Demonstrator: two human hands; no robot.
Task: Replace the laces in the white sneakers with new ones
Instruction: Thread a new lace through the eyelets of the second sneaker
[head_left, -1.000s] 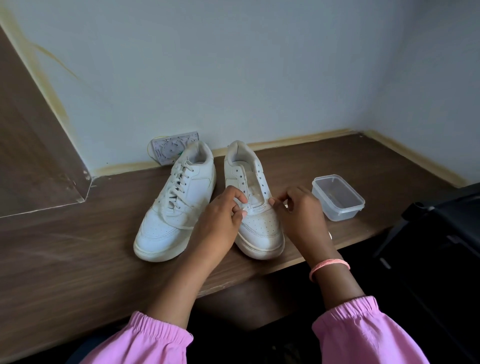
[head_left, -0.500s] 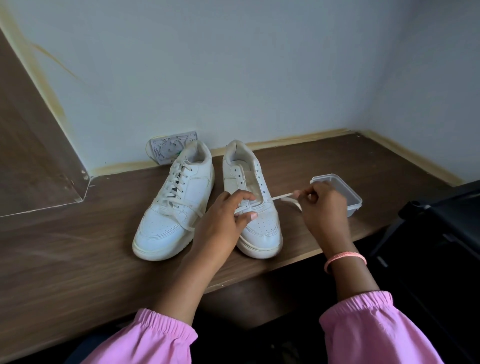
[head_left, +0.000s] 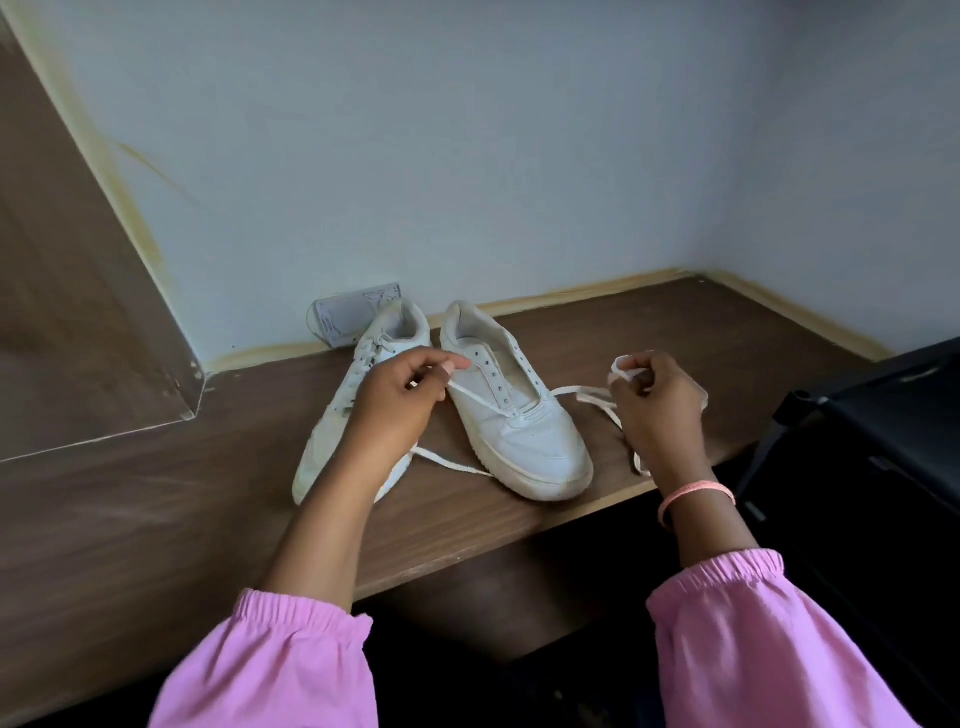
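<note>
Tabletop carrying two white sneakers: I see the laced one partly behind my left hand, the other between both hands. Each hand pinches one end of the white lace; right hand hides a container.

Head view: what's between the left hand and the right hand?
In the head view, the unlaced white sneaker sits between the left hand and right hand; each hand pinches one side of the flat white lace threaded through its lowest eyelets.
</note>
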